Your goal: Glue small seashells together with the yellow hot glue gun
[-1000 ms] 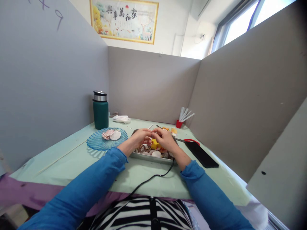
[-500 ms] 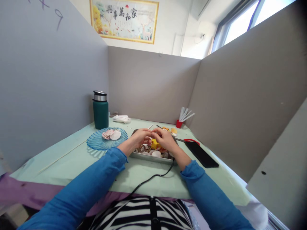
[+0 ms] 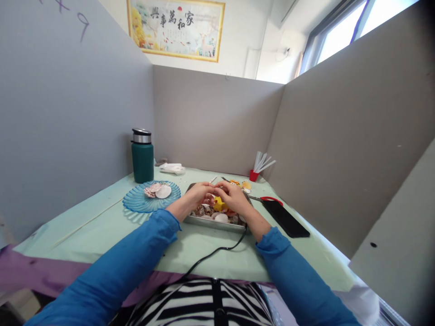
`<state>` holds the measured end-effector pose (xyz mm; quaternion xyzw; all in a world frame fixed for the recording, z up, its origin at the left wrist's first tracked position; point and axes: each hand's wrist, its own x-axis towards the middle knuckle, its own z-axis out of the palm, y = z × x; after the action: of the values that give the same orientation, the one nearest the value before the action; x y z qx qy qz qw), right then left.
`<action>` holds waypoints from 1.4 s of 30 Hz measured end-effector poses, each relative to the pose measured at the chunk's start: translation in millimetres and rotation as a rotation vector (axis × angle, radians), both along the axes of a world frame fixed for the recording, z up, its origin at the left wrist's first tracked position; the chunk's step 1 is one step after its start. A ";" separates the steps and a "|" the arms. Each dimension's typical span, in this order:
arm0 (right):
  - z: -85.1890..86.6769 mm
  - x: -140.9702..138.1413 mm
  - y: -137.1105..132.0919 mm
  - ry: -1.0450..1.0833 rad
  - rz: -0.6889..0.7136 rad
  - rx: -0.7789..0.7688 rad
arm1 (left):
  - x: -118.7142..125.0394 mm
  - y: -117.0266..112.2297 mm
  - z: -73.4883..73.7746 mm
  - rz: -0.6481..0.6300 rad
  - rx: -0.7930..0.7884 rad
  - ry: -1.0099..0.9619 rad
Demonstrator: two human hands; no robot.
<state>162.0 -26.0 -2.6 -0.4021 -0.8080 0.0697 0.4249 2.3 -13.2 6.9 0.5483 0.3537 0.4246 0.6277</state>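
Observation:
My left hand (image 3: 200,194) and my right hand (image 3: 234,196) meet fingertip to fingertip over a shallow metal tray (image 3: 212,223). Fingers on both hands are curled and pressed together; whatever lies between them is hidden. Beneath them in the tray are several shells, among them a pale rounded shell (image 3: 221,218), and small brown pieces. A yellow star-shaped piece (image 3: 219,203) shows below and between the hands. From the tray's right front corner a black cord (image 3: 217,249) runs toward my body.
To the left, a blue scalloped glass plate (image 3: 132,199) holds several shells; behind it stands a green bottle (image 3: 143,160). On the right lie a black phone (image 3: 287,219) and red-handled scissors (image 3: 272,199). White sticks (image 3: 261,162) stand in a red cup (image 3: 253,175). Grey partitions (image 3: 217,117) enclose the table.

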 end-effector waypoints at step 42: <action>1.1 -1.1 -1.5 -0.008 -0.014 0.013 | 1.6 4.1 -2.6 0.015 0.040 -0.007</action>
<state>160.9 -27.5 -1.4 -0.4055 -0.8073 0.0598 0.4246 4.0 -9.1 4.3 0.5565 0.3472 0.4382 0.6146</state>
